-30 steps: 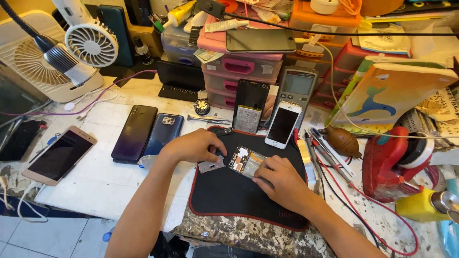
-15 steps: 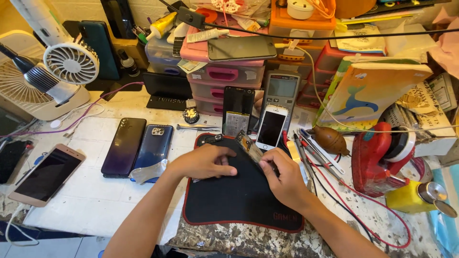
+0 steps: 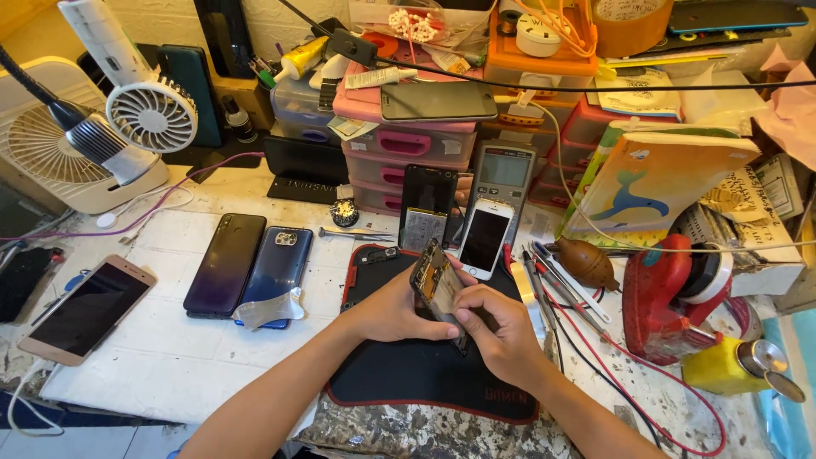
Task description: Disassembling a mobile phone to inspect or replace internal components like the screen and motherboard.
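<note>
Opened phone [image 3: 437, 285], internals exposed, held tilted above the mat [image 3: 425, 374]: left hand [image 3: 393, 308] grips its near edge, right hand [image 3: 493, 327] pinches its lower end; reassembly pending.

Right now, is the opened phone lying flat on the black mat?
No, both the left hand and the right hand hold the opened phone tilted up above the black mat.
</note>
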